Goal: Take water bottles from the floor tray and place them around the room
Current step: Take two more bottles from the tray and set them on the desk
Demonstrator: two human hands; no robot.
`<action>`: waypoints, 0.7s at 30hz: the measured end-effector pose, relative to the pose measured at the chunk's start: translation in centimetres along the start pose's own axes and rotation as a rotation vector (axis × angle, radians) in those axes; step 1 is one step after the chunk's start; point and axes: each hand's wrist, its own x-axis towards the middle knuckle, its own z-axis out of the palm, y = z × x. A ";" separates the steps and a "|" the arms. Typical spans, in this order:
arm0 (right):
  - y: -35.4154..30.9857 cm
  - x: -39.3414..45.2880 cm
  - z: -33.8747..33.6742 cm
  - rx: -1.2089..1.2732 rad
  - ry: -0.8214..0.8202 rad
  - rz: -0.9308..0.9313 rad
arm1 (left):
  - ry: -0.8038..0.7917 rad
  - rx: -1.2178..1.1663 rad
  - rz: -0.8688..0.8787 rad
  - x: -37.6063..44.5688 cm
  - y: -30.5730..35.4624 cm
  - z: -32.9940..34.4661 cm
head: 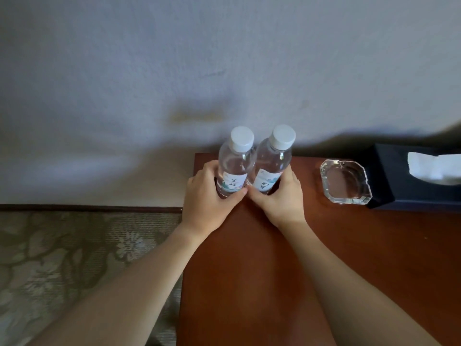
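Head view: two clear plastic white-capped water bottles, left (pixel 233 166) and right (pixel 272 163), touching, upright at red-brown wooden worktop (pixel 249 270) far corner; left hand (pixel 207 198) grasps one, right hand (pixel 279 198) the other, low on labels; full, likely heavyish, smooth, slightly squeezable; mid-body grip suits.

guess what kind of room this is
Probably a hotel guest room. A wooden table against the wall holds a glass ashtray and a dark tissue box, two sealed water bottles are being set out by both hands, and patterned carpet covers the floor.

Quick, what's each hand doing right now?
Left hand: grips the left water bottle.
Right hand: grips the right water bottle.
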 end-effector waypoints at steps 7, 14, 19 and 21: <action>0.8 -1.6 -1.2 -0.010 -0.115 0.005 | -0.026 0.033 0.004 -2.3 0.3 0.1; 0.0 -1.6 -1.4 -0.009 -0.119 -0.036 | -0.022 0.043 -0.008 -2.6 0.9 -0.2; -0.7 -3.4 -1.8 -0.074 -0.109 0.024 | -0.060 -0.024 -0.090 -4.7 1.1 -0.7; -0.5 -5.2 -2.1 -0.083 -0.096 0.027 | -0.071 -0.010 -0.090 -6.2 1.1 -0.8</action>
